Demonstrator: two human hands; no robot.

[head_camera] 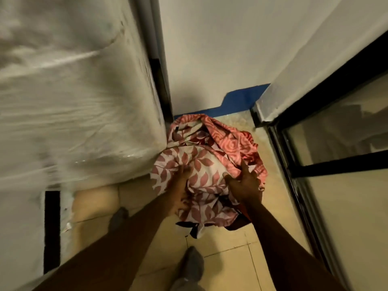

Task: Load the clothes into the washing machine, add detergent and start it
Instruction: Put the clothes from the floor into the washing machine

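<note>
Both bare arms are stretched forward and downward, converging slightly toward the hands. The left hand [181, 190] is pressed palm-down, its fingers partly buried and blurred, so its grip cannot be judged. The right hand [245, 183] is seen from the back, with the fingers spread and curled in a closing grasp and the thumb set apart toward the left. Both wrists are held roughly straight.

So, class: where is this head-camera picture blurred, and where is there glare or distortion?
Head view: the plastic-wrapped appliance is streaked with motion blur and glare; the left hand is soft; the right hand and patterned fabric bundle are sharper; wide-angle bending slants the walls.
</note>
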